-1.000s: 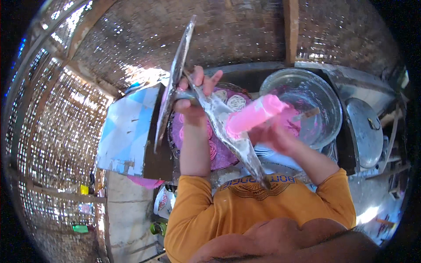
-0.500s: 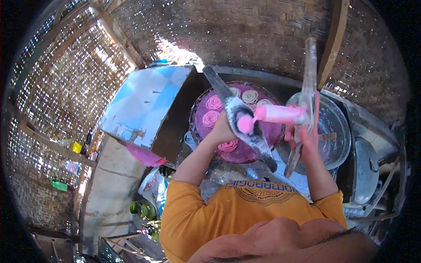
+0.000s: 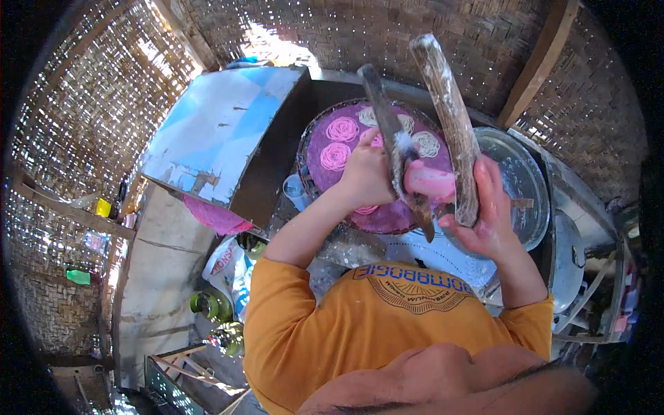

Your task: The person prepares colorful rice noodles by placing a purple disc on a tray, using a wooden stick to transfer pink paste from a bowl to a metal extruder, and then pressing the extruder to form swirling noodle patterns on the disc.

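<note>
My left hand [image 3: 370, 173] is wrapped round the dark wooden half of a hand press [image 3: 389, 114], a long bar that widens in the middle. In my right hand [image 3: 487, 214] is the paler wooden half of the press [image 3: 448, 93], dusted white. From it a pink-smeared cylinder [image 3: 429, 181] points left, its end meeting the dark half; how deep it sits is hidden. Below lies a round tray [image 3: 325, 131] lined with purple cloth. Coiled pink noodle nests [image 3: 336, 156] and whitish ones [image 3: 425, 144] rest on it, some covered by my left hand.
A large clear-walled basin [image 3: 529, 176] stands right of the tray, beside a metal lid [image 3: 568, 259]. A blue-and-white box [image 3: 218, 124] is at left, with pink cloth [image 3: 214, 216] under it. A clear plastic cup [image 3: 296, 190] stands near the tray. Woven walls [image 3: 360, 34] enclose the place.
The two press halves have come together, and less of the pink cylinder shows between them. Both bars are tilted differently. The view has shifted a little, showing the tray higher.
</note>
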Motion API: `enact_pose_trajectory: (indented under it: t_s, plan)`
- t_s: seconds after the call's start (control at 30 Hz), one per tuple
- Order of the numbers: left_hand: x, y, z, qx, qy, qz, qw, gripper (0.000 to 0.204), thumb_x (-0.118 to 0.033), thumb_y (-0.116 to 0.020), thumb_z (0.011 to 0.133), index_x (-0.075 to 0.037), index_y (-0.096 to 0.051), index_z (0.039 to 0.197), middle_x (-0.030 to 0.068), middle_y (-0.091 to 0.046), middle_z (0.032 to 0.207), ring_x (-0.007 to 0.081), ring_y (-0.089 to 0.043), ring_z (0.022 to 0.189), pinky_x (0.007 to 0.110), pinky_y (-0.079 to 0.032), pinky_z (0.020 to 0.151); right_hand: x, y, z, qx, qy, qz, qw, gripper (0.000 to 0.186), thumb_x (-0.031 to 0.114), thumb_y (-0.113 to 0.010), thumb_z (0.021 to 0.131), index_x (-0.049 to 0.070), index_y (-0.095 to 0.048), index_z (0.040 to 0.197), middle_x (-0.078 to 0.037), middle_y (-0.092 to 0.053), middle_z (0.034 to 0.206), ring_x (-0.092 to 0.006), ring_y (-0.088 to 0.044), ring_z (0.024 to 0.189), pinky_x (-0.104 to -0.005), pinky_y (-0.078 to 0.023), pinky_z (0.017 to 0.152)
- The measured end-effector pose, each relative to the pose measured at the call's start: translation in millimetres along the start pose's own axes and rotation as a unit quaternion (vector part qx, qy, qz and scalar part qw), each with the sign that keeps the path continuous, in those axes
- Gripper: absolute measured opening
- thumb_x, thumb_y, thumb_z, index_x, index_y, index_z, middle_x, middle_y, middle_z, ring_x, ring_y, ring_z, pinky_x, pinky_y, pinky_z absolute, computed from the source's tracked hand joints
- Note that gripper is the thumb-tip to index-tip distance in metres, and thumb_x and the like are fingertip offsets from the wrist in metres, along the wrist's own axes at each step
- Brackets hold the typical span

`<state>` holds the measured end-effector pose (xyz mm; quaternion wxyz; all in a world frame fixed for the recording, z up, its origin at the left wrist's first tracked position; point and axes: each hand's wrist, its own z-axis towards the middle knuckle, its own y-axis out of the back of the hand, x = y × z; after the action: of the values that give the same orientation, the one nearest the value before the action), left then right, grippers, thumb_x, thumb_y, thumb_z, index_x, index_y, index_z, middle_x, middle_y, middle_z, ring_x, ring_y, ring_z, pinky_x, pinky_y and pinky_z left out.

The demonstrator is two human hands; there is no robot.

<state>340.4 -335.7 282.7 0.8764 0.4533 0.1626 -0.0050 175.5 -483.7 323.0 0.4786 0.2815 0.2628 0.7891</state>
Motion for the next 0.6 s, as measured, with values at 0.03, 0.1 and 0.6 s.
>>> enact_pose_trajectory:
  t_s: [0.03, 0.1, 0.6]
  plan:
    - [-0.9, -0.1, 2.8, -0.014, -0.01, 0.006, 1.0, 0.042, -0.038, -0.059, 0.062, -0.015, -0.058, 0.098, 0.0065, -0.059, 0.096, 0.0189, -0.052, 0.1, 0.036, -0.02, 0.101, 2.3, -0.6, 2.3, 0.006, -0.005, -0.014, 1.0, 0.083, 0.038, -0.071, 0.061, 0.014, -0.027, 0.128, -0.023, -0.039, 0.115, -0.0403, -0.046, 0.099, -0.0438, -0.043, 0.078]
    - [-1.8, -0.9, 11.5, -0.043, -0.037, 0.019, 0.998, 0.045, -0.04, -0.06, 0.062, -0.015, -0.058, 0.099, 0.0066, -0.059, 0.096, 0.019, -0.052, 0.099, 0.037, -0.021, 0.1, 3.8, -3.4, 4.5, 0.0, -0.035, -0.005, 0.999, 0.086, 0.039, -0.07, 0.062, 0.01, -0.026, 0.129, -0.023, -0.038, 0.115, -0.0393, -0.046, 0.099, -0.0435, -0.043, 0.078]
    - [37.6, 26.6, 47.8, 0.043, -0.059, -0.868, 0.491, 0.095, -0.007, -0.068, 0.055, -0.016, -0.017, 0.134, 0.0134, -0.023, 0.135, 0.0343, -0.026, 0.123, 0.049, -0.025, 0.097, -24.9, -17.1, -27.5, 0.237, -0.333, 0.71, 0.573, 0.104, 0.055, -0.066, 0.057, 0.001, -0.017, 0.132, -0.017, -0.048, 0.109, -0.0248, -0.051, 0.093, -0.0355, -0.043, 0.076]
